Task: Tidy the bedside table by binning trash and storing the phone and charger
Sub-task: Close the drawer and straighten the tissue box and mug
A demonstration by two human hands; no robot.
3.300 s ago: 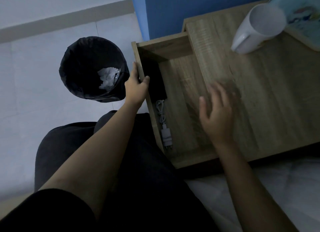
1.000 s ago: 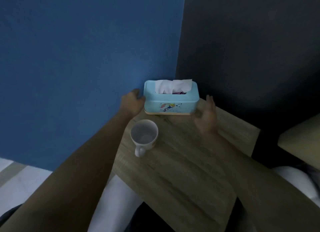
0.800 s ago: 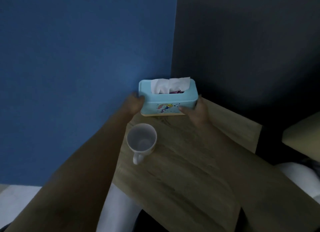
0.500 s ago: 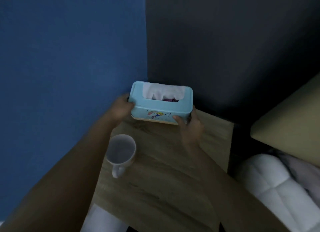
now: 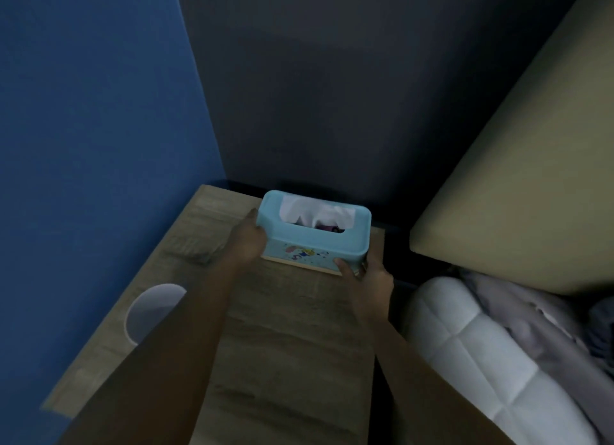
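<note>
1. A light blue tissue box (image 5: 315,237) sits at the far end of the wooden bedside table (image 5: 292,338), close to the corner where the blue wall (image 5: 93,119) meets the dark wall (image 5: 332,79).
2. White tissue (image 5: 315,215) sticks up from the opening in the box's top, and small cartoon prints show on its near side.
3. The left hand (image 5: 249,245) is pressed against the left end of the tissue box, fingers curled around that end.
4. The right hand (image 5: 368,275) grips the box's near right corner; one finger lies across the near face and the rest wrap the right end, so the box is clasped between both hands.
5. Whether the box rests flat on the table or is slightly lifted cannot be told from this angle.
6. A white mug (image 5: 153,308) stands near the table's left edge, well apart from the box and partly hidden behind the left forearm.
7. To the right of the table lie a white quilted mattress (image 5: 481,351), crumpled grey bedding (image 5: 538,311), and a tan padded headboard (image 5: 518,185).
8. The phone and the charger are not visible.
</note>
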